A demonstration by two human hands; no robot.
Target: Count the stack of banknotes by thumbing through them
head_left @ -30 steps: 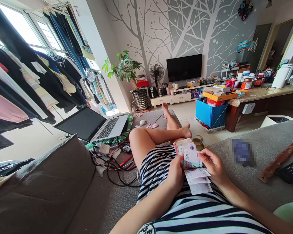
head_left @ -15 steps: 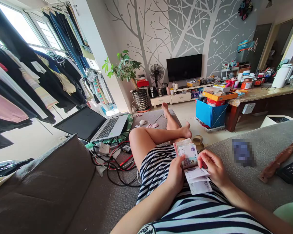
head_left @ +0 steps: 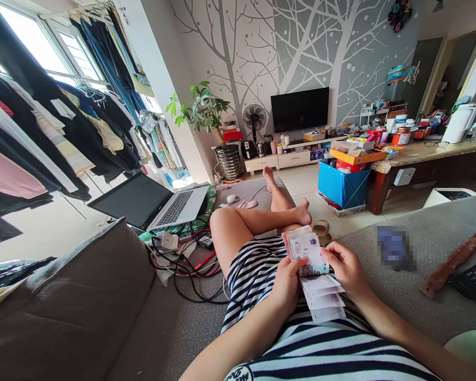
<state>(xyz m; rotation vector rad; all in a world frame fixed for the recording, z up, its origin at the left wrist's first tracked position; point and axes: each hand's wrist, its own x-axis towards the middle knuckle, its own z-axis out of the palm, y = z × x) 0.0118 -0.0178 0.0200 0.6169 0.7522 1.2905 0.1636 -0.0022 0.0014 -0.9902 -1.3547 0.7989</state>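
Observation:
A stack of banknotes (head_left: 305, 247) is gripped by my left hand (head_left: 287, 280), its thumb pressed across the face of the front note. Reddish notes show at the back of the stack, a pale one with a 5 at the front. My right hand (head_left: 346, 267) pinches the right edge of that front note between thumb and fingers. Below the stack, several loose-ended notes (head_left: 324, 301) fan down over the striped clothing (head_left: 257, 264) on my lap. How their upper ends are held is hidden behind the stack and fingers.
Left on the sofa stand an open laptop (head_left: 162, 206) and tangled cables (head_left: 186, 275). To the right lie a remote control (head_left: 474, 278), a brown stick-like object (head_left: 456, 256) and a blurred-out item (head_left: 394, 248). A blue box (head_left: 341, 185) stands on the floor beyond.
My right hand has closed on the front note's edge, and that note now bends downward under my left thumb. The fan of notes below shows more overlapping edges and hangs slightly lower.

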